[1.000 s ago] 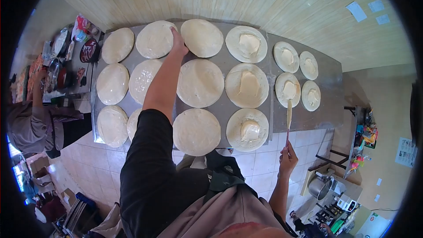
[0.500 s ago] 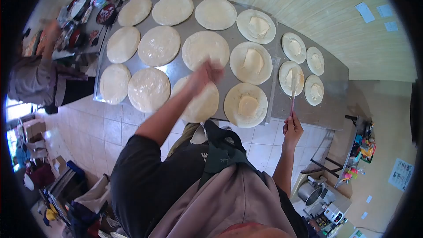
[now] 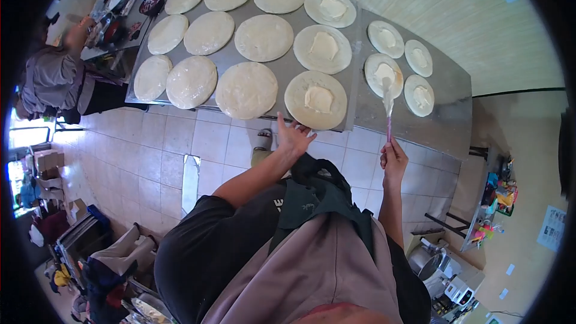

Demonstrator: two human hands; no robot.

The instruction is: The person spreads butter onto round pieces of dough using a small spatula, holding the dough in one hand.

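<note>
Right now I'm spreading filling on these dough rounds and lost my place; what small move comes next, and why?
Probably carry the spatula in your right hand to the near plain round: it lies bare, while the neighbouring round already has filling. Your left hand is free.

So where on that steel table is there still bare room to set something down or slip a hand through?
The steel table is bare along its right end and near edge, past the four small dough rounds. The sheet with the twelve large rounds is packed, only thin gaps between them. The left hand sits at its near edge; the right hand holds a spatula there.
</note>
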